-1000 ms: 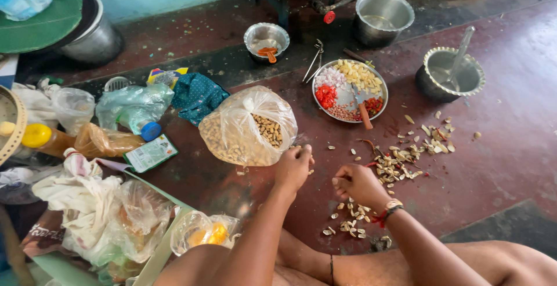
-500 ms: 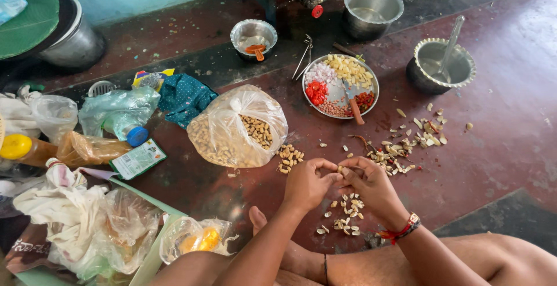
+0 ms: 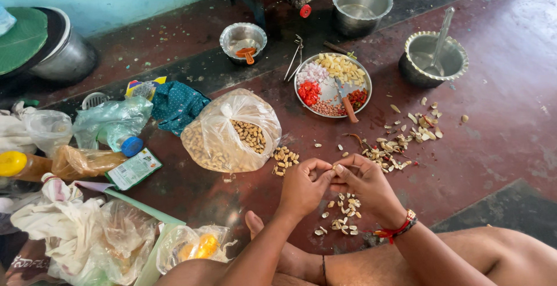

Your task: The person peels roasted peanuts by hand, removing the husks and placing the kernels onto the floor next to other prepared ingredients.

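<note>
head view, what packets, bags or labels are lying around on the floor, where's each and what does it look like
Clear plastic bag, knotted, full of peanuts: left of the left hand and right hand.
Flat green-and-white carton: left of that bag.
Yellow, blue and red packet: beyond the teal cloth.
Brownish filled bag and yellow-capped bottle: far left.
Clear bag holding something orange-yellow: bottom, near the knee.

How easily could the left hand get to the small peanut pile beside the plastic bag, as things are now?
Probably yes. The peanut pile lies on open floor just ahead of the left hand, with nothing between them. The bag sits beside the pile, not over it. The hand is busy, though: its fingertips meet the right hand.
</note>
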